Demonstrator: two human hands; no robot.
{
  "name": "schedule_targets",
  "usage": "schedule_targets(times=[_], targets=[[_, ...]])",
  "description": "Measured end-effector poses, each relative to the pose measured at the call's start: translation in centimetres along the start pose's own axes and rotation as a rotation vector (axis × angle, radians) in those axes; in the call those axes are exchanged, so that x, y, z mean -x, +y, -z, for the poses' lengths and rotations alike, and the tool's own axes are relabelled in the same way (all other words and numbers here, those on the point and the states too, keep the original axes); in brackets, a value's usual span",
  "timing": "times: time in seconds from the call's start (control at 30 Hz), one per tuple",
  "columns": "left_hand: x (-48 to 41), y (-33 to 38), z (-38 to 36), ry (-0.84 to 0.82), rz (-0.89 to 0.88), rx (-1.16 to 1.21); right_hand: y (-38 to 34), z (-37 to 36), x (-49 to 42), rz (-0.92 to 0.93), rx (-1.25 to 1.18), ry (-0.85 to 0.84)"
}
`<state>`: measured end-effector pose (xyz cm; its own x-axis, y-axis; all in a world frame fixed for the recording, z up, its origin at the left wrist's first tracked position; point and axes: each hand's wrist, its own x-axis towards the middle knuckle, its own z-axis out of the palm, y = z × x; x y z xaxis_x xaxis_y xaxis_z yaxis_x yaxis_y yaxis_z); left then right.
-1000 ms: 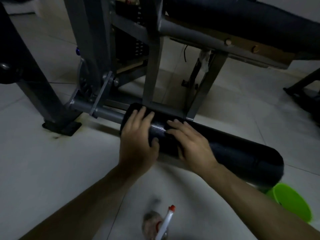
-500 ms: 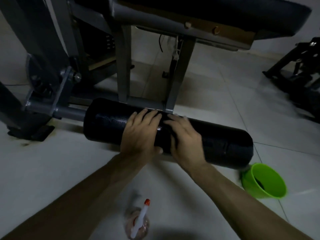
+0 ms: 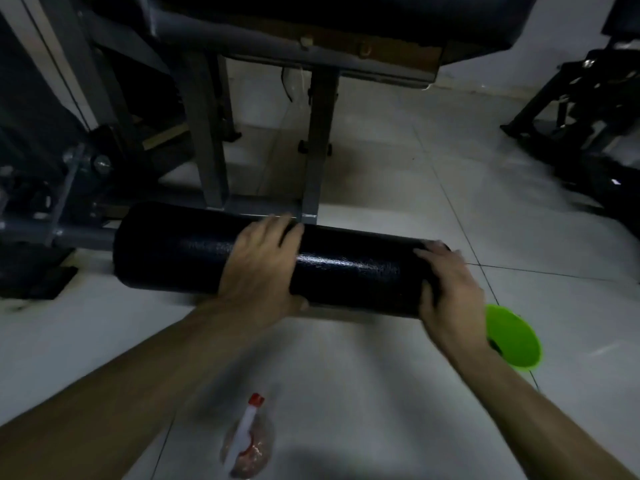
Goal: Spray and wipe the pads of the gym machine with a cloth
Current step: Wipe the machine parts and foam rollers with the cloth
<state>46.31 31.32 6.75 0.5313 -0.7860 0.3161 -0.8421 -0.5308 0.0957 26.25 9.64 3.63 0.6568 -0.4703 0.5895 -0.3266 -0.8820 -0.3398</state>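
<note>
Hands | L hand (image 3: 263, 268) fingers curved over roller pad (image 3: 353, 271) mid, thumb under | R hand (image 3: 450, 292) wraps pad's free end

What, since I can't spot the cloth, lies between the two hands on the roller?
Only the bare, shiny black roller pad between the left hand and right hand; head view shows nothing on that stretch.

Right hand (image 3: 450, 292) has slid (along the roller pad (image 3: 346, 271)) to its end.

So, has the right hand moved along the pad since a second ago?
Yes: the right hand slid rightward along the pad, from beside the left hand to its free end.
</note>
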Motion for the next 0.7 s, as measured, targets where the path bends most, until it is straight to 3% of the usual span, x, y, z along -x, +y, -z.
schedule_targets(times=[0.13,0.27,0.43,0.53,0.7], targets=[[-1.9,5.9,-0.7,-0.025,-0.048,0.126,-6.2,-3.7,-1.5,0.112,-0.146,-0.098],[-1.4,7.2,-2.8,0.008,0.016,0.061,-2.7,-1.7,-1.1,0.219,-0.049,-0.166],[-1.3,6.6,-4.0,0.058,-0.004,0.024,3.8,1.8,1.7,-0.015,-0.08,0.06],[-1.8,6.3,-3.9,0.073,0.0,0.062,2.9,1.4,1.8,-0.187,-0.145,0.164],[-2.6,5.7,-3.9,0.093,-0.006,0.099,1.8,0.3,-2.0,-0.279,-0.228,0.2]])
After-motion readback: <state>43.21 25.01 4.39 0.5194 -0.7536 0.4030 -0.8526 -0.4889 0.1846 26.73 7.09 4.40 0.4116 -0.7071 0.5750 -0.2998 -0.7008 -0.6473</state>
